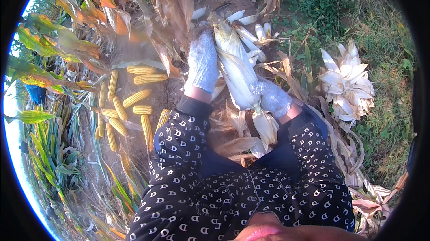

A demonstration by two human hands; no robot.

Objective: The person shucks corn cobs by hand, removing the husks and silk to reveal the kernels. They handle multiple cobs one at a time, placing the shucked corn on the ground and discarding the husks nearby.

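A large ear of corn (236, 73) in a pale husk lies slanted between my two white-gloved hands, its silky tip pointing away from me. My left hand (201, 61) is closed at the tip, its fingers curled by the dry silk and partly hidden. Around the lower end, near the stalk, my right hand (272, 98) is wrapped. Below that end hang loose dry husk leaves (265, 126). Several bare yellow corn cobs (142, 78) lie on the soil to the left of my left forearm.
Pale ears (251, 39) lie beyond my hands, beside a dark curved blade (222, 7). A heap of pale husks (347, 82) sits on grass at right. Dry corn stalks (177, 8) lean in at upper left. Loose husks (242, 144) lie near my knees.
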